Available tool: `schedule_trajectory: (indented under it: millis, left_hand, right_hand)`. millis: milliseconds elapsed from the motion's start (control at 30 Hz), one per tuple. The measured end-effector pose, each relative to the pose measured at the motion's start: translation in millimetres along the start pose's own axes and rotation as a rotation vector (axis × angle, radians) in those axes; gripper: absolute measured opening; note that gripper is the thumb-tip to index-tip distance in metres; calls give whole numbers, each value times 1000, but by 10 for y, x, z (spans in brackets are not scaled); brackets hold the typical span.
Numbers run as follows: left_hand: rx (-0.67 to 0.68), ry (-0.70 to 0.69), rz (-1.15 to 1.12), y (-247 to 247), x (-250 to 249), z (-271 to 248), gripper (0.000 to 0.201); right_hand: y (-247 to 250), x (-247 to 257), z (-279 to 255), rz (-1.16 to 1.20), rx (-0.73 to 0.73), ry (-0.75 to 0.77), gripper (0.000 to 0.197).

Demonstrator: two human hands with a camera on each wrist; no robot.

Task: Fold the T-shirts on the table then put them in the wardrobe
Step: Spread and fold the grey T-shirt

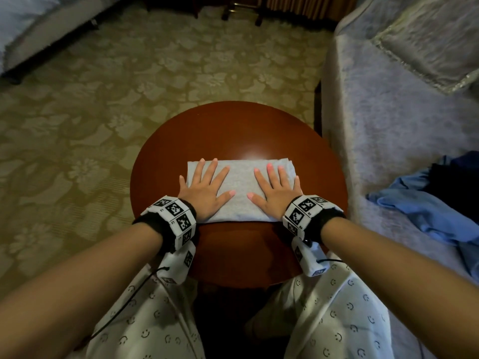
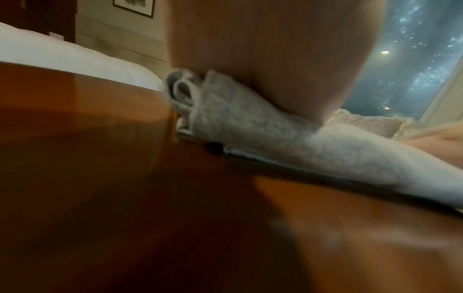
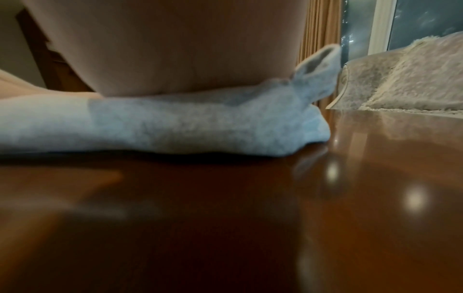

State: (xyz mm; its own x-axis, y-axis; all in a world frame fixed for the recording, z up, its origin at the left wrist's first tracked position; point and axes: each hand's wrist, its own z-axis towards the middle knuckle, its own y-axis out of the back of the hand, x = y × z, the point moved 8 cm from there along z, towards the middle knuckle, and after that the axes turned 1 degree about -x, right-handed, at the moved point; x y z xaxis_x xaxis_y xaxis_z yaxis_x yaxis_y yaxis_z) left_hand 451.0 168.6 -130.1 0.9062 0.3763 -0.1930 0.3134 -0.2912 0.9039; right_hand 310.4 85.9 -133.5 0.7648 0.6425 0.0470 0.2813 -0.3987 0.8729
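Both palms flat, fingers spread, left hand (image 1: 204,190) and right hand (image 1: 276,190) pressing the folded grey T-shirt (image 1: 242,185) mid-bench (image 1: 233,128); I'd smooth outward evenly so the loose right-end layers flatten before lifting.

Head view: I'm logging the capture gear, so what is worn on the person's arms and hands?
Both forearms are bare, with no sleeves and no gloves. The left hand and right hand each sit ahead of a black wristband ringed with white blocks printed with black square markers. A white camera unit hangs under each wrist, trailing a thin black cable.
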Motion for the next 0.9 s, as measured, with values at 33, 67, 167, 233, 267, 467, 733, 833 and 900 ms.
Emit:
schedule_trajectory:
  millis: [33, 67, 167, 233, 267, 467, 733, 833, 900]
  left_hand:
    - [12, -3, 1, 5, 1, 16, 67]
    - [20, -3, 3, 10, 4, 32, 67]
    - [33, -11, 18, 39, 8, 53, 68]
    - [30, -28, 18, 114, 0, 48, 68]
    - [20, -31, 2, 174, -4, 37, 67]
    - [-380, -8, -253, 722, 73, -171, 54]
    - [-358, 210, -493, 677, 252, -330, 57]
    - [-163, 322, -692, 463, 263, -293, 59]
    - [-60, 396, -941, 324, 199, -300, 41]
  right_hand:
    - [10, -1, 12, -2, 7, -2, 69]
    - [25, 1, 26, -9, 14, -5, 69]
    - [71, 6, 39, -39, 43, -16, 70]
    - [97, 12, 31, -50, 58, -27, 70]
    - [107, 15, 22, -49, 67, -35, 70]
    - [168, 74, -132, -29, 130, -209, 75]
    - [560, 92, -272, 75, 103, -18, 44]
    - [597, -108, -194, 146, 20, -137, 44]
    - [509, -212, -156, 187, -3, -215, 56]
